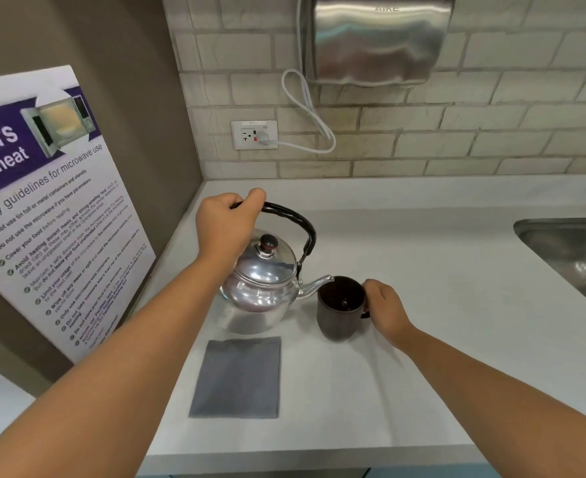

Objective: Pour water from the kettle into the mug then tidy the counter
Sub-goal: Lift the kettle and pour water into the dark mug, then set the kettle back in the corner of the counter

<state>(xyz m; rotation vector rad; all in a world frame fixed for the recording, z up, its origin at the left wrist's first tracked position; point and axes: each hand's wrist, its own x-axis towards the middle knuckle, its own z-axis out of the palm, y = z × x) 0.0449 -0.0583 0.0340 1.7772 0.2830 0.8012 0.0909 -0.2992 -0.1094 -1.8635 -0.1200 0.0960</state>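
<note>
the left hand is wrapped tight around the black curved handle of the shiny metal kettle. the kettle is round and smooth like a mirror, with a domed lid and a small dark knob on top. it tips toward 3 o'clock, and its thin bent spout reaches the rim of the mug at the mug's 10 o'clock edge. you cannot tell if the kettle's bottom touches the counter

the mug is dark brown, dull and round like a tube, and it stands upright just beside the kettle at its 3 o'clock side. the right hand is closed on the mug's 3 o'clock side, where a bit of dark handle peeks out under the fingers

the counter is white, flat and smooth. a grey soft cloth, folded into a flat square, lies at 6 o'clock from the kettle, close to it but not touching. a shiny steel sink sits far off at 3 o'clock

on the brick-shaped tile wall at 12 o'clock hangs a silver metal box, with a white looped cord going to a white wall plug. a glossy poster about microwaves leans at 9 o'clock
</note>
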